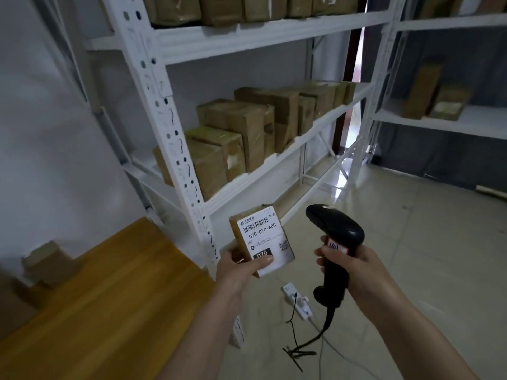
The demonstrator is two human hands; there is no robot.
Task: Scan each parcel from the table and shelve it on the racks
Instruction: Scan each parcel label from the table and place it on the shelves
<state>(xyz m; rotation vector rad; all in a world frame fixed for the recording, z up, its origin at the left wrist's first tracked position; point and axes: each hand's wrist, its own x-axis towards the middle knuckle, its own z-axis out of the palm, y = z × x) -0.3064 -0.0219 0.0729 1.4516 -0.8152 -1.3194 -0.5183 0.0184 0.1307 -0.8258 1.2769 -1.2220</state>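
Left grip (241, 266): clasps parcel (262, 239), label up, long axis upright.
Right grip (348, 266): clenched on scanner (336, 231), head just right of label.

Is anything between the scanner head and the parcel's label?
No. In the head view, only open air with floor behind separates the scanner from the parcel.

The small brown cardboard parcel (262, 239) has its lower left corner hidden under the left hand (238, 266), whose thumb covers part of the white shipping label (264, 238); the fine print there (below the large code) is too small to read. The black handheld barcode scanner (336, 242) has its grip hidden inside the right hand (354, 266). Brown cardboard boxes (247, 8) on the white metal rack (175, 127) are cut off by the top edge. The wooden table (90, 305) is blurred and runs off the bottom edge.
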